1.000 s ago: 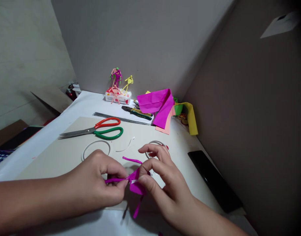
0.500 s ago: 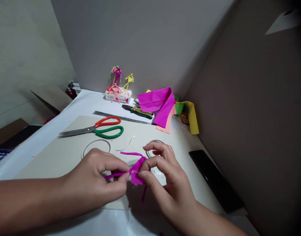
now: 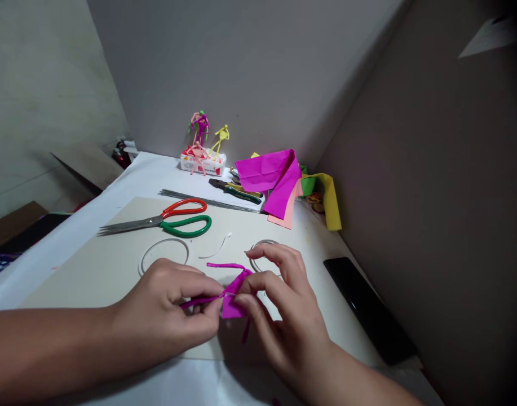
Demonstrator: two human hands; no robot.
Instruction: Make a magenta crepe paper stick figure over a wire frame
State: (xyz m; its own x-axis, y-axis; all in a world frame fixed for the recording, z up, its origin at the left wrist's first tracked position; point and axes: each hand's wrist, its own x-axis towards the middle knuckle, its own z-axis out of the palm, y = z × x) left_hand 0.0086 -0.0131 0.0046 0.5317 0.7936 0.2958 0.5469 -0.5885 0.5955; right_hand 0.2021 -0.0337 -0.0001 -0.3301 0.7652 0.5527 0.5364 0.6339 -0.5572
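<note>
My left hand [image 3: 173, 310] pinches a thin stem wrapped in magenta paper [image 3: 197, 303] just above the grey board [image 3: 106, 265]. My right hand [image 3: 283, 316] pinches a small piece of magenta crepe paper [image 3: 233, 296] against that stem, thumb and forefinger closed, the other fingers raised. A loose magenta strip [image 3: 224, 265] pokes out behind the paper, and another end hangs down below it.
Red-and-green scissors [image 3: 173, 221] lie on the board, with two tape rings [image 3: 163, 251] [image 3: 262, 248] near my hands. Behind are wires, pliers [image 3: 237, 193], folded coloured paper [image 3: 275, 180] and small paper figures [image 3: 203, 141]. A black phone [image 3: 368, 307] lies at the right.
Both hands lifted the magenta piece slightly and drew closer together. The hanging paper tail shortened as the right hand worked the paper round the stem.
</note>
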